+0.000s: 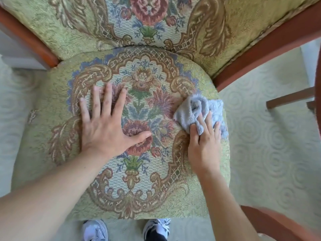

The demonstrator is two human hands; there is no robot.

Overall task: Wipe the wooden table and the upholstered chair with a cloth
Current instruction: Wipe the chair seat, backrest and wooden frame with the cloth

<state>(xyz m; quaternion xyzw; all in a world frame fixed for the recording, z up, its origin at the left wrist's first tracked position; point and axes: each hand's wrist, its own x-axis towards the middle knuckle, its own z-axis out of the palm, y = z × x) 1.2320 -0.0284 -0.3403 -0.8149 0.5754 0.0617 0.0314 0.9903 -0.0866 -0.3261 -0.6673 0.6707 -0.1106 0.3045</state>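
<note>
Two white sneakers (95,230) stood on pale carpet (260,136) at the front edge of the chair seat (139,197), which was green-gold floral tapestry. Left hand (104,126) lay flat, fingers spread wide, left of centre. Right hand (204,145) pinched a crumpled grey-blue cloth (196,110) against the seat's right edge. Matching backrest (147,20) and red-brown wooden frame (260,54) stood beyond.

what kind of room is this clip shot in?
Probably a home dining or living room. An upholstered chair with floral tapestry fabric and a red-brown wooden frame stands on pale carpet with a swirl pattern; more wooden furniture legs stand at right.
</note>
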